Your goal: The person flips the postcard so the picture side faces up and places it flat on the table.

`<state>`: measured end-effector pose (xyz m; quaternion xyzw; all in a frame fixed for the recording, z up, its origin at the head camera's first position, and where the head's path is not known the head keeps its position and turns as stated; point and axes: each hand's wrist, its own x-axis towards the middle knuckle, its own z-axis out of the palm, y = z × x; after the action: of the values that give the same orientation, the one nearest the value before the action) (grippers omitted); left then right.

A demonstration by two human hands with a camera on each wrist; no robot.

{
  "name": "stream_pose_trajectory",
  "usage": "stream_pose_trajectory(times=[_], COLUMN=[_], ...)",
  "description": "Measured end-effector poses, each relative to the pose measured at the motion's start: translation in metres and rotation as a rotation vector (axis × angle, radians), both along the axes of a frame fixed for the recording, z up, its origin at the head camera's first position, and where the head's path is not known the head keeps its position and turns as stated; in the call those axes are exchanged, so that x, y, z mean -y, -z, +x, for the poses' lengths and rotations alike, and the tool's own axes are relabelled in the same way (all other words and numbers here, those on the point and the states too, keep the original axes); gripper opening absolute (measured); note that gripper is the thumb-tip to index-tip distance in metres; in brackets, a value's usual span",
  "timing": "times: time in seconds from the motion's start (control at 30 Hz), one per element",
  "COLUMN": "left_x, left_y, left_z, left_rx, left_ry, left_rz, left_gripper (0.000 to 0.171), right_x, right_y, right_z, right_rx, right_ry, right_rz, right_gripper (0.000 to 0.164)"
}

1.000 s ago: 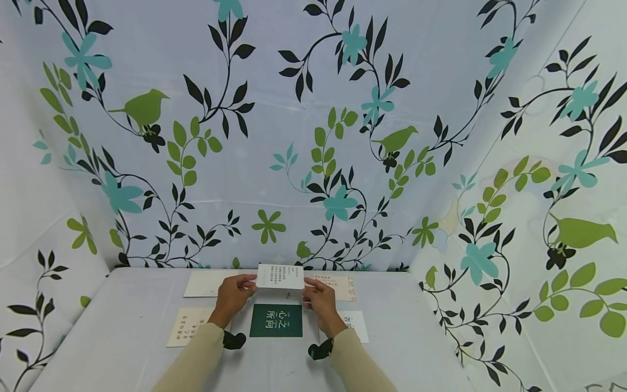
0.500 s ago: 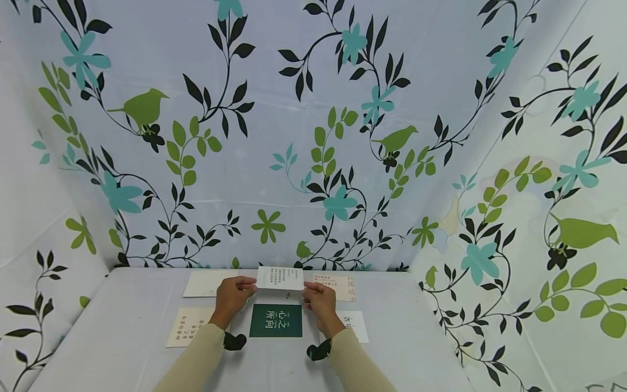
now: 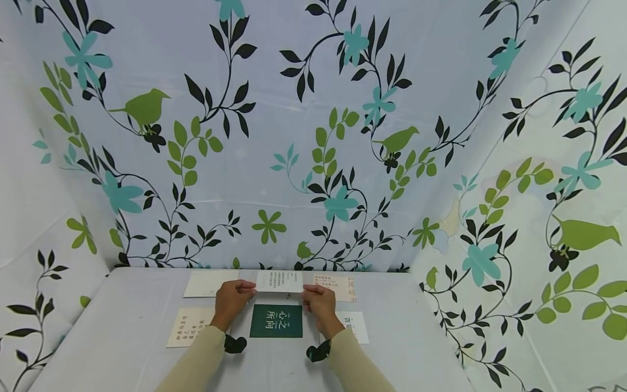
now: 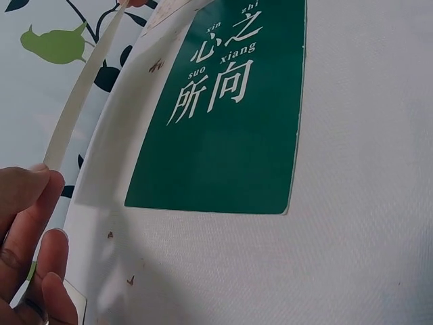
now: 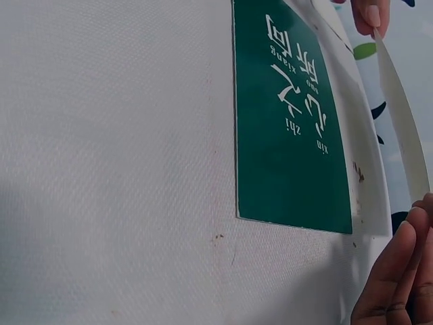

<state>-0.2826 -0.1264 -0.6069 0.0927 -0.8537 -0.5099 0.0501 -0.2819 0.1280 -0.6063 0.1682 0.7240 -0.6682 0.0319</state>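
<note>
Between both hands is a white card [image 3: 280, 281] with dark printed text, raised over the far part of the table. My left hand [image 3: 233, 300] pinches its left edge between thumb and fingers, and my right hand [image 3: 320, 306] pinches the right edge. The left wrist view shows the card [image 4: 81, 91] nearly edge-on, the thumb and a fingertip meeting at its end. In the right wrist view the fingers [image 5: 396, 261] grip its near end. Below it, a dark green card [image 3: 276, 321] with white characters lies flat on the white tablecloth.
A cream card [image 3: 198, 283] lies at the back left and a card with reddish print [image 3: 338, 287] at the back right. Nearer are a cream card [image 3: 183, 326] on the left and a white card [image 3: 356, 328] on the right, partly behind the forearms. Patterned cloth [image 3: 274, 163] hangs behind.
The held card has come down slightly toward the table and tips a little flatter, both hands lowering with it. The cards on the table have stayed in place.
</note>
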Motion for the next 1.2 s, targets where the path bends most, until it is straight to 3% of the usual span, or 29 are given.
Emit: stream_pose_trajectory(times=[0.87,1.2], left_x=[0.0018,-0.0009], left_y=[0.0086,0.0081], left_z=[0.0031,0.0027], left_rx=[-0.027,-0.042], left_ry=[0.003,-0.008], left_rz=[-0.059,-0.1], left_gripper=[0.012,0.01], right_x=[0.0023,0.0023], right_y=[0.0031,-0.0015], right_z=[0.0007,0.0055], right_rx=[0.062,0.047], right_ry=[-0.017,-0.026], right_rz=[-0.003,-0.007], right_gripper=[0.023,0.024])
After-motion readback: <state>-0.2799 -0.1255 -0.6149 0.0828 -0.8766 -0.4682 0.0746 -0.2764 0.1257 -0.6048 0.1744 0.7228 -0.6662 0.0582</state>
